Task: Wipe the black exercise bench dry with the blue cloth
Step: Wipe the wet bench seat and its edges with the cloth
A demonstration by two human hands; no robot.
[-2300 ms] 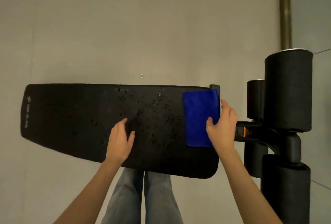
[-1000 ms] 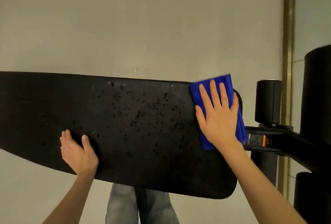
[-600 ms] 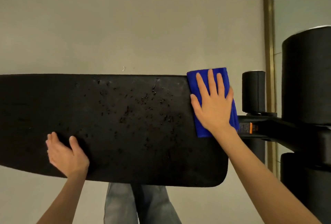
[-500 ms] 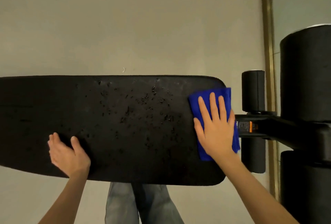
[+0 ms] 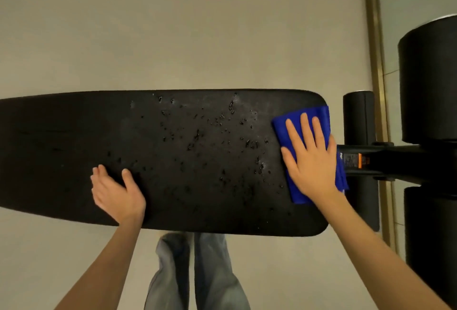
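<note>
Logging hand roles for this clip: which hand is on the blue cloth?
The right hand, fingers flat on the blue cloth at the right end of the bench; the left hand touches bare padding.

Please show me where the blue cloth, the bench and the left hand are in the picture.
blue cloth (image 5: 279,127): head view, its uncovered far left corner.
bench (image 5: 61,141): head view, bare pad toward its left end.
left hand (image 5: 116,193): head view, back of the hand.

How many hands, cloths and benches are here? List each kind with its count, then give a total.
hands: 2, the left hand and the right hand
cloth: 1
bench: 1
total: 4
</note>
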